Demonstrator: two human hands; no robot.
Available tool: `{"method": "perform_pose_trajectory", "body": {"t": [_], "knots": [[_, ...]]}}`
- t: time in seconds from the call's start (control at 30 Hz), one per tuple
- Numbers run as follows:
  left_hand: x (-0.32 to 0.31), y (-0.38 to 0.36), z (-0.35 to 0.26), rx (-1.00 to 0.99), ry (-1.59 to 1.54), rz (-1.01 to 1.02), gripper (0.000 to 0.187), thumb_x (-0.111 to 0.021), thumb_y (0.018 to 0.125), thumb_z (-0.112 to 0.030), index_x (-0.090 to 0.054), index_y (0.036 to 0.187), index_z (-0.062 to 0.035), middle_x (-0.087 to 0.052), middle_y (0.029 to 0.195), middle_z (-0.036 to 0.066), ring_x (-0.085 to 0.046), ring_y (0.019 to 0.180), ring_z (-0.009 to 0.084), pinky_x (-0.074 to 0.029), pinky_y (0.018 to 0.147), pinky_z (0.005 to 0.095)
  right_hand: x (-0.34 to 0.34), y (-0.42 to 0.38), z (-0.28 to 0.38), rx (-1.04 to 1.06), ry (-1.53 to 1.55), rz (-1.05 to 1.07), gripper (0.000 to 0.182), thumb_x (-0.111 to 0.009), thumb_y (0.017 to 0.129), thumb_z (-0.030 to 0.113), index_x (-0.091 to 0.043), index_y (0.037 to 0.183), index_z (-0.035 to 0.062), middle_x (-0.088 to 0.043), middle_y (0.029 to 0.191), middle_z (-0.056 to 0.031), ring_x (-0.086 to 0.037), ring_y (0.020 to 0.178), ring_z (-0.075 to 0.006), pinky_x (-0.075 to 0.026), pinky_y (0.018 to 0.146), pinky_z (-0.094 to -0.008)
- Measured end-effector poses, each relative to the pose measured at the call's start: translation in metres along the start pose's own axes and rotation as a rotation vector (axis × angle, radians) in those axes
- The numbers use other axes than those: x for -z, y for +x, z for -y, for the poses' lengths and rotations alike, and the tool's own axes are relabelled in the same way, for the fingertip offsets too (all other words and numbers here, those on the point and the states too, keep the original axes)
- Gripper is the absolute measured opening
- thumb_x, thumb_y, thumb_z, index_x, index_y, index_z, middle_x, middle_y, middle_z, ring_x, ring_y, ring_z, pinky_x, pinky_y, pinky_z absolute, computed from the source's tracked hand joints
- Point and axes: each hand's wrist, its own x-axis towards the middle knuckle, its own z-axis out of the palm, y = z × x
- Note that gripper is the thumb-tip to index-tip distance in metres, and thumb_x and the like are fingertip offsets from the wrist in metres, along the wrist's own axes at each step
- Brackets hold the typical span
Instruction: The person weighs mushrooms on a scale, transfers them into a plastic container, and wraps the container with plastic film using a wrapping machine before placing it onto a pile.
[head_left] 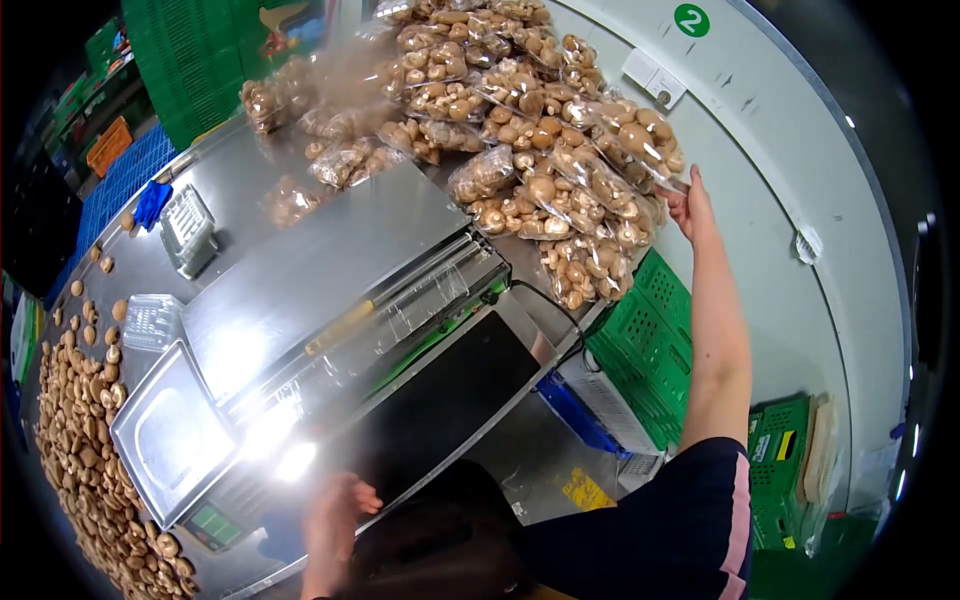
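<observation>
My right hand (pixel 684 207) is at the right side of a big pile of clear plastic bags filled with brown mushrooms. Its fingers are closed on the end of one bag of mushrooms (pixel 640 138), which lies against the pile. Low in the view, my left hand (pixel 343 505) hovers by the front edge of the steel wrapping machine (pixel 340 240). It is slightly blurred, with loosely bent fingers and nothing visible in them. Beside it on the left are a weighing scale's steel pan (pixel 173 435) and its green display (pixel 213 525).
Loose mushrooms (pixel 85 440) cover the table's left side. Clear plastic trays (pixel 188 232) and a blue glove (pixel 152 204) lie behind them. Green crates (pixel 650 345) stand below the pile on the right. A pale curved wall (pixel 780 160) with a power socket (pixel 653 78) borders the right.
</observation>
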Motion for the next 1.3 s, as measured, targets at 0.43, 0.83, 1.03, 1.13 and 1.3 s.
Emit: {"method": "perform_pose_trajectory", "body": {"t": [0.43,0.83,1.03,1.13,1.3], "knots": [[0.032,-0.021,0.016,0.047,-0.126,-0.128,0.024,-0.055,0.093,-0.022,-0.058,0.102,-0.0005,-0.066,0.087,0.015,-0.065,0.074,0.0259,-0.052,0.069,0.0357,-0.167,-0.114,-0.122,0.317,-0.008,0.077,0.041,-0.046,0.099,0.040,-0.042,0.070,0.0120,-0.033,0.052,0.0034,-0.029,0.038,-0.0066,-0.019,0.033,-0.0229],[0.090,-0.067,0.023,0.020,-0.380,-0.295,0.019,-0.051,0.096,-0.016,-0.058,0.103,0.0005,-0.066,0.090,0.016,-0.067,0.078,0.0241,-0.053,0.072,0.0311,-0.478,-0.321,-0.159,0.672,-0.603,1.185,0.013,-0.057,0.090,0.009,-0.062,0.099,0.0003,-0.061,0.068,-0.0074,-0.056,0.054,-0.0130,-0.044,0.052,-0.0273],[0.166,-0.103,-0.005,-0.033,-0.395,-0.342,0.017,-0.051,0.096,-0.014,-0.058,0.103,0.0002,-0.066,0.090,0.015,-0.067,0.078,0.0220,-0.053,0.072,0.0287,-0.587,-0.393,-0.208,0.828,-0.650,1.341,0.029,-0.064,0.083,0.008,-0.060,0.111,-0.0002,-0.065,0.097,-0.0155,-0.064,0.081,-0.0252,-0.050,0.072,-0.0321],[0.217,-0.124,-0.022,-0.104,-0.349,-0.413,0.018,-0.050,0.096,-0.013,-0.057,0.104,0.0011,-0.066,0.091,0.015,-0.066,0.078,0.0203,-0.053,0.072,0.0287,-0.643,-0.422,-0.244,1.011,-0.845,1.345,0.056,-0.074,0.077,0.022,-0.053,0.123,-0.0040,-0.055,0.124,-0.0221,-0.053,0.117,-0.0348,-0.041,0.099,-0.0408],[0.325,-0.158,-0.008,-0.396,0.281,-0.862,0.024,-0.061,0.090,-0.013,-0.056,0.108,0.0023,-0.067,0.095,0.012,-0.065,0.083,0.0157,-0.051,0.070,0.0242,-0.719,-0.419,-0.327,1.238,-1.087,1.114,0.088,-0.083,0.067,0.031,-0.038,0.134,-0.0055,-0.041,0.138,-0.0246,-0.037,0.130,-0.0395,-0.030,0.109,-0.0432]]}}
